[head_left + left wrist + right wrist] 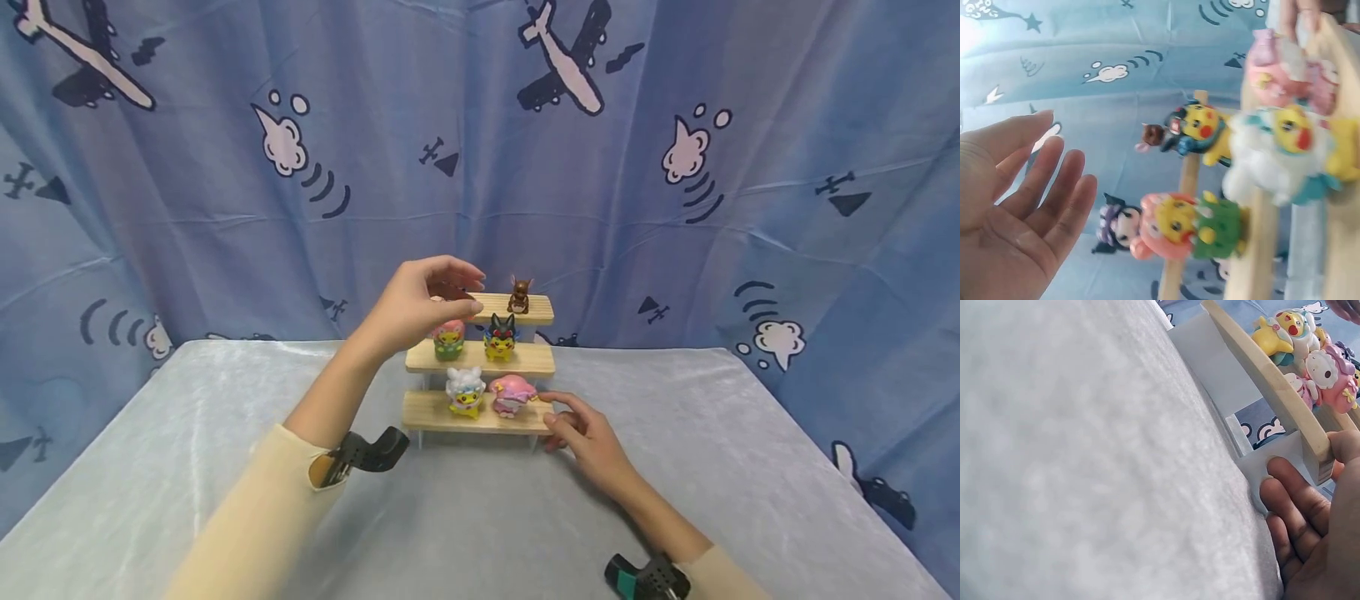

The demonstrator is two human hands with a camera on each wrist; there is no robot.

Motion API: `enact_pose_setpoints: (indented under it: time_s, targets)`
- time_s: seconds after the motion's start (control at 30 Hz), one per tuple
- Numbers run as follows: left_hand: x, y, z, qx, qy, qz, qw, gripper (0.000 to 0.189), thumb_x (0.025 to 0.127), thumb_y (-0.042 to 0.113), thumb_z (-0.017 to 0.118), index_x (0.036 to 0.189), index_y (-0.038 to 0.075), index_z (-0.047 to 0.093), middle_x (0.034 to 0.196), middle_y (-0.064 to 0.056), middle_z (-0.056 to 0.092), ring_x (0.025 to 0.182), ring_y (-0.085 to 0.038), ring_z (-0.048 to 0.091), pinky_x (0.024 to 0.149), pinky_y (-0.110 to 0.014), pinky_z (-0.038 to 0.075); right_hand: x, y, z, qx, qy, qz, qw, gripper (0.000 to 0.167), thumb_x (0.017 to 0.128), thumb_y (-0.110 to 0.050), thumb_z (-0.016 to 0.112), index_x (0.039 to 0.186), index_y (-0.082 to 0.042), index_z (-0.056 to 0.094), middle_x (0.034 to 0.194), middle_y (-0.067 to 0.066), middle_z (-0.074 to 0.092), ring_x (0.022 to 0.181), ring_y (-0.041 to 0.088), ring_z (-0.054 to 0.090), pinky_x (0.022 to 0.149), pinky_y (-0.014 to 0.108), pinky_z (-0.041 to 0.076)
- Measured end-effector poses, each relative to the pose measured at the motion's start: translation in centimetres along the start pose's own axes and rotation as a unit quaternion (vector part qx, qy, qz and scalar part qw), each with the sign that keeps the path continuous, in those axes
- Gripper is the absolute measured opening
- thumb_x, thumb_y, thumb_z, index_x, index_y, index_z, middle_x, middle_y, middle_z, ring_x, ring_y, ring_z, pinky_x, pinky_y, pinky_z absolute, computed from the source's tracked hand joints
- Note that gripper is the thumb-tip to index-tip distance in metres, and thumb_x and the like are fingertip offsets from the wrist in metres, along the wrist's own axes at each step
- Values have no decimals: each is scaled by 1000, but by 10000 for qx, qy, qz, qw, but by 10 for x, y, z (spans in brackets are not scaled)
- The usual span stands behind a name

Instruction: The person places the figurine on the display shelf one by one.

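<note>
A three-tier wooden display stand (pixel 442 412) carries several small figurines. My left hand (pixel 420 302) hovers at the left of the top tier, fingers apart and holding nothing. Just beyond its fingertips in the left wrist view stands a black-and-purple figurine (pixel 1124 226), which the hand hides in the head view. At the bottom tier's right end, my right hand (pixel 592 442) grips the board with thumb and finger, near a pink-hooded figurine (pixel 512 395). Beside that is a white-hooded yellow figurine (pixel 466 392). The middle tier bears a green-and-pink figurine (pixel 449 342) and a black-eared yellow one (pixel 500 337).
A brown figurine (pixel 519 295) sits at the right of the top tier. The stand rests on a table with a pale plush cloth (pixel 225 467). Behind it hangs a blue curtain (pixel 405 217) with airplane prints. White panels (pixel 1219 369) support the boards.
</note>
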State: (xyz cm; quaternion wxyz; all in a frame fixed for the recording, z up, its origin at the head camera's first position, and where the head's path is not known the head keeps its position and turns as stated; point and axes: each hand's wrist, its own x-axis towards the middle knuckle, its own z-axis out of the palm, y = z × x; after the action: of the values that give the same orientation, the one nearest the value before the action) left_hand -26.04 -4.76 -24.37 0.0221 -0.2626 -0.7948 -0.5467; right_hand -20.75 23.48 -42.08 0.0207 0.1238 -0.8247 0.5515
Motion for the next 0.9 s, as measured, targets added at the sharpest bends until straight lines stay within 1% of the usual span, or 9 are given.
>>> enact_pose_setpoints:
  time_s: [0.17, 0.27, 0.37, 0.43, 0.5, 0.6, 0.73, 0.83, 0.9]
  targets:
    - [-20, -14, 3, 65, -108, -94, 9999, 29, 89, 10, 77, 117, 9, 71, 117, -12, 72, 102, -21, 71, 85, -35, 61, -3, 1, -4, 6, 62, 8, 10000, 38, 104, -22, 58, 137, -4, 56, 93, 22, 74, 76, 14, 72, 73, 29, 60]
    - [-34, -23, 5, 92, -248, -145, 9995, 31, 88, 8, 77, 118, 7, 71, 117, -13, 73, 101, -22, 72, 86, -33, 61, -4, 3, -3, -3, 62, 44, 10000, 38, 104, -22, 58, 138, -5, 56, 94, 23, 75, 76, 13, 72, 73, 29, 60]
    - [-48, -33, 5, 139, -463, -172, 9987, 32, 88, 8, 77, 119, 4, 70, 118, -16, 72, 101, -23, 71, 86, -33, 61, -7, 4, -3, 23, 97, 88, 9999, 37, 103, -21, 58, 137, -5, 57, 93, 22, 74, 75, 12, 72, 73, 29, 61]
    - [-58, -39, 5, 208, -571, -209, 9979, 33, 88, 9, 77, 119, 3, 69, 117, -16, 72, 101, -23, 71, 87, -33, 61, -9, 5, -3, 50, 88, 99, 9999, 37, 103, -21, 58, 137, -4, 57, 92, 22, 74, 76, 12, 72, 73, 30, 61]
    - [-68, -45, 3, 351, -623, -257, 9971, 32, 88, 11, 76, 118, 3, 69, 115, -14, 72, 101, -21, 71, 86, -34, 60, -11, 5, -3, 67, 37, 86, 9999, 38, 103, -21, 58, 137, -4, 56, 92, 22, 74, 77, 12, 72, 74, 30, 61]
    - [-78, -53, 1, 541, -676, -307, 9958, 28, 90, 14, 75, 117, 5, 70, 113, -11, 73, 101, -20, 71, 87, -35, 60, -13, 6, -4, 26, 24, 51, 10000, 38, 104, -22, 58, 137, -4, 56, 91, 22, 74, 76, 12, 72, 73, 30, 61]
    - [-87, -63, -3, 834, -587, -371, 9941, 23, 93, 16, 72, 115, 7, 71, 112, -10, 74, 99, -17, 70, 87, -34, 59, -10, 6, -7, -38, 56, 27, 10000, 37, 104, -22, 58, 137, -5, 57, 93, 21, 74, 75, 12, 71, 73, 30, 60]
    - [-94, -70, -7, 1098, -379, -453, 9922, 20, 95, 14, 70, 114, 8, 72, 112, -9, 75, 99, -18, 70, 87, -35, 59, -7, 4, -11, -101, -26, 4, 9999, 38, 104, -22, 58, 137, -4, 57, 98, 20, 74, 76, 12, 70, 73, 30, 60]
    - [-98, -75, -10, 1324, -265, -527, 9894, 19, 95, 14, 69, 113, 9, 72, 112, -8, 75, 100, -18, 70, 87, -37, 59, -4, 1, -14, -208, -84, 19, 9997, 39, 103, -23, 58, 138, -4, 57, 100, 19, 73, 77, 12, 69, 73, 29, 60]
